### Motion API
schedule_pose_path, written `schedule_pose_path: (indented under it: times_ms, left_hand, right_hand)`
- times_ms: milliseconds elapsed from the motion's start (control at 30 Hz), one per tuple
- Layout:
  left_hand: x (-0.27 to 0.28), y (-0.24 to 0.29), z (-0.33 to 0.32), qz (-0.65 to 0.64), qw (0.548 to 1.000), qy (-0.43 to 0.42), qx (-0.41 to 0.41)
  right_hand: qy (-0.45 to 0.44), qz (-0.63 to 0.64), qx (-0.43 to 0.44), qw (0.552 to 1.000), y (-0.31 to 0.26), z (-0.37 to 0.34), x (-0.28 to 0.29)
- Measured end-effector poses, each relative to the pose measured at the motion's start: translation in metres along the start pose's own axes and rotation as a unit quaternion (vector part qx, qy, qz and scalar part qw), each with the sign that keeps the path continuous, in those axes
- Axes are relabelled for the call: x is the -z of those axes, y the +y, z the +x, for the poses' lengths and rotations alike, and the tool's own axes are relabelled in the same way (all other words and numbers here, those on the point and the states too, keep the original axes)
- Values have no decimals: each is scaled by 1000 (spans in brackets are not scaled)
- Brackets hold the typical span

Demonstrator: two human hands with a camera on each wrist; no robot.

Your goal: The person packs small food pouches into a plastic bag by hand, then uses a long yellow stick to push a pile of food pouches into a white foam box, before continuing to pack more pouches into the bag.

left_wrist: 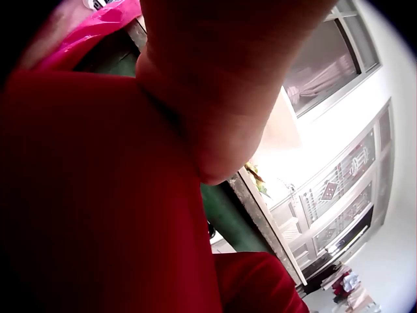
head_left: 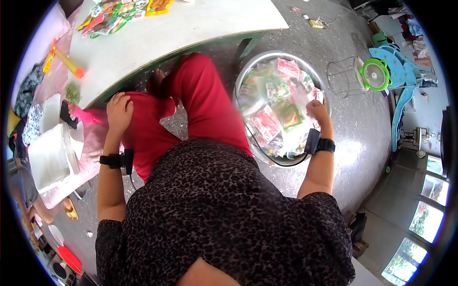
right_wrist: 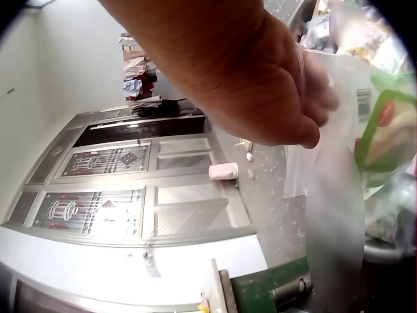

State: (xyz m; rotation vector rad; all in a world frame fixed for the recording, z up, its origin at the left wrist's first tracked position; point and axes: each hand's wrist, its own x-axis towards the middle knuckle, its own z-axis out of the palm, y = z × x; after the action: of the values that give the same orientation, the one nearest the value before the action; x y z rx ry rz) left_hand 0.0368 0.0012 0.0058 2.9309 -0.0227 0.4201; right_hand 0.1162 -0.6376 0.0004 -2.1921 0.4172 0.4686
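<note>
My left hand (head_left: 119,112) lies on the red-trousered thigh, its fingers relaxed and holding nothing. In the left wrist view the heel of that hand (left_wrist: 221,143) presses against the red cloth. At the right side of a large metal basin (head_left: 241,78), my right hand (head_left: 318,112) pinches a clear plastic food packet. Up close, the right hand (right_wrist: 280,91) has thumb and fingers curled at the edge of this packet (right_wrist: 352,85), which bears a barcode. Several flat packets with red, white and green print (head_left: 266,125) fill the basin.
A white table (head_left: 191,28) stands ahead, with colourful food packets (head_left: 112,19) at its far left. Right of the basin are a wire stand (head_left: 338,81), a green fan (head_left: 376,75) and a blue chair (head_left: 405,93). A white foam box (head_left: 50,157) sits at left.
</note>
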Motion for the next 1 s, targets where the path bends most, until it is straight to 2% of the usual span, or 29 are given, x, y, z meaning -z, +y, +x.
schedule_pose_path:
  times_ms: [100,167,233,333,467,500,533,567,633,700,767,833,867,900,933,1000]
  left_hand:
    - [0,1,1,1,1000,-2,0]
    - [-2,0,0,8,1000,1,-4]
    - [0,2,0,5,1000,0,-3]
    - [-2,-1,-2,9,1000,12,-6]
    - [-2,1,-1,6,1000,20,-5]
    - [-2,2,-2,5,1000,21,-3]
    - [-1,3,-2,5,1000,21,-2]
    - [0,4,-2,4,1000,22,-1]
    - [0,3,-4,-2,999,33,-1]
    - [0,2,-5,-21,999,42,0]
    - [3,-1,-7,-51,997,50,4]
    - [7,-3,-9,-97,993,69,6]
    - [11,-3,-11,-116,990,73,25]
    - [14,-5,-14,-115,989,86,41]
    - [19,-6,-17,-114,986,105,54]
    - [26,-18,-23,-106,981,137,83]
  right_hand:
    - [28,-29,-17,999,24,12,7]
    - [103,-142,25,984,57,44,22]
    - [224,-236,84,942,43,45,33]
    - [321,-314,81,890,22,55,41]
    - [289,-249,138,914,10,74,12]
    - [255,-249,111,928,0,77,-1]
    - [225,-271,147,924,-3,84,-14]
    - [210,-271,195,919,26,115,-31]
    - [130,-179,202,954,-23,87,-67]
    - [72,-208,184,958,-47,90,-100]
    - [51,-93,210,972,-101,53,-126]
    - [14,-68,229,971,-131,52,-153]
    - [5,-112,299,948,-146,53,-165]
    - [-20,-45,354,934,-155,56,-180]
    - [-12,-23,360,933,-179,39,-191]
    - [-7,-32,440,897,-205,30,-212]
